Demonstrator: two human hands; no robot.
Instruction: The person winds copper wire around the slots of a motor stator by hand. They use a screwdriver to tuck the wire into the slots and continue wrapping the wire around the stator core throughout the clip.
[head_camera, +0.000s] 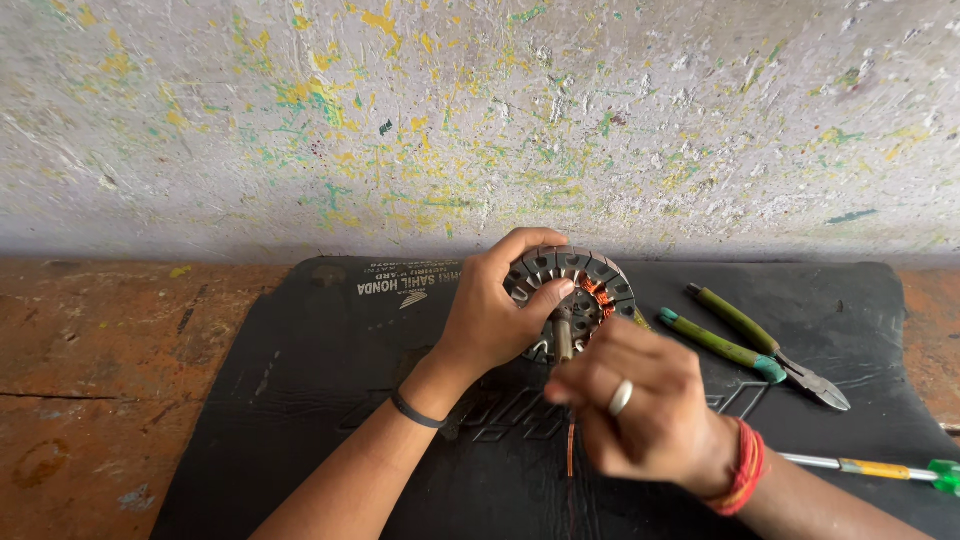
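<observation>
Carefully, my left hand clamps the slotted stator; right hand fingers pinch copper wire, best kept taut.

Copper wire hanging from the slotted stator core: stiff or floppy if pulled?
The copper wire is thin and hangs nearly straight below the right hand, so it probably bends easily yet holds a set shape. It likely kinks or snaps if tugged hard. The stator core, gripped by the left hand, looks like solid metal, probably heavy for its size.
</observation>
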